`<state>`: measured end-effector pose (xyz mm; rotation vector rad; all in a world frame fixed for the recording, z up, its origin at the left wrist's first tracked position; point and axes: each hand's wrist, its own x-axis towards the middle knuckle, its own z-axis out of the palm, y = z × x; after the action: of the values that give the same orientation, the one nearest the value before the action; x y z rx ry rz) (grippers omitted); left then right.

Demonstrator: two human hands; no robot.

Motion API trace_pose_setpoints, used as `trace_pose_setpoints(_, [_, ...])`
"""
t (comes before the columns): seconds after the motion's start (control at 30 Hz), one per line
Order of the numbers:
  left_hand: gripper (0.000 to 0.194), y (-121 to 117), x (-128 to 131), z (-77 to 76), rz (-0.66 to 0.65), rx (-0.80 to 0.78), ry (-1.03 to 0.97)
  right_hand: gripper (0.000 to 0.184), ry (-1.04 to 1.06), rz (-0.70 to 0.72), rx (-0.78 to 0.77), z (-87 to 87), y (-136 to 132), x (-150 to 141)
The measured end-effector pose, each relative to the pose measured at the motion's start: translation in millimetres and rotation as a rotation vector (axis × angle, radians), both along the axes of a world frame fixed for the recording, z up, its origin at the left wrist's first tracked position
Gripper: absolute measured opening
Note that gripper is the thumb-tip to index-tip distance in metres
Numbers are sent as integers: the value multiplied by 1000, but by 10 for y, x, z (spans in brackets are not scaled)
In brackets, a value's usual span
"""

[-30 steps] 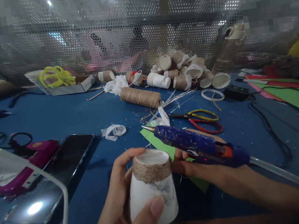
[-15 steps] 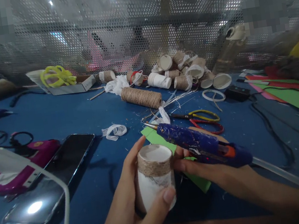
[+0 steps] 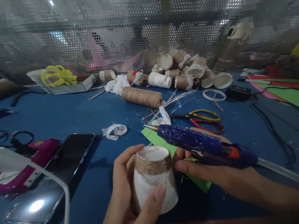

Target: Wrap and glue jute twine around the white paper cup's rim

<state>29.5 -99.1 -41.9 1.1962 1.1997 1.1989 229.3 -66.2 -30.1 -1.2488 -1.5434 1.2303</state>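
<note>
Fingers wrapped round its left side, my left hand (image 3: 129,201) holds a white paper cup (image 3: 158,191), with the thumb across its front. A band of twine (image 3: 153,165) circles the cup just below its open rim, which faces up. My right hand (image 3: 200,170) is closed on a blue hot glue gun (image 3: 189,137) whose nozzle points left, beyond the cup's rim. The gun's handle is mostly hidden. My right thumb and a finger are close together at the cup's right side; whether they pinch a twine end cannot be made out.
Green paper (image 3: 156,137) lies under the gun, with scissors (image 3: 207,120) behind. A twine roll (image 3: 141,97) and piled twine-wrapped cups (image 3: 180,64) stand farther back. On the left are a phone (image 3: 69,157), a magenta power strip (image 3: 42,148) and a white cable (image 3: 67,199).
My left hand has shifted the cup slightly left and tilted it so that more of its lower side shows. The glue gun has moved a little right with my right hand.
</note>
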Motion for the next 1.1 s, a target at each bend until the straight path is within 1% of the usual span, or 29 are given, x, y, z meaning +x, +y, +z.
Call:
trace_pose_setpoints(0.07, [40, -10, 10, 2, -3, 22, 32, 26, 3, -3, -2, 20, -3, -13])
trace_pose_setpoints(0.17, [41, -29, 33, 3, -11, 32, 35, 25, -7, -15, 10, 32, 1, -21])
trace_pose_setpoints(0.33, [39, -47, 64, 12, 33, 68, 47, 25, -3, -3, 10, -4, 6, -16])
trace_pose_setpoints(0.5, [55, -9, 34, -6, 36, 25, 93, 24, -37, -8, 78, 2, 11, 3])
trace_pose_setpoints(0.57, [53, 14, 24, -22, 68, 33, 105, 23, -80, 6, 96, 29, 12, 24])
trace_pose_setpoints(0.63, [51, 31, 26, -37, 130, 57, 100, 22, -94, 23, 106, 55, 9, 52])
trace_pose_setpoints(0.73, [52, 48, 31, -55, 208, 79, 44, 18, -89, 49, 141, 72, 0, 99])
trace_pose_setpoints(0.83, [59, 54, 18, -64, 222, 53, -60, 13, -105, 71, 146, 49, -7, 145])
trace_pose_setpoints(0.87, [61, 54, 11, -63, 215, 41, -102, 11, -102, 58, 144, 32, -8, 159])
trace_pose_setpoints(0.93, [62, 50, 3, -49, 207, 27, -173, 13, -96, -20, 164, -7, -5, 185])
trace_pose_setpoints(1.0, [64, 44, 2, -23, 208, 12, -214, 15, -127, -96, 221, -36, 2, 200])
trace_pose_setpoints(1.1, [66, 40, -2, 16, 208, -3, -263, 12, -186, -126, 319, -20, 24, 188])
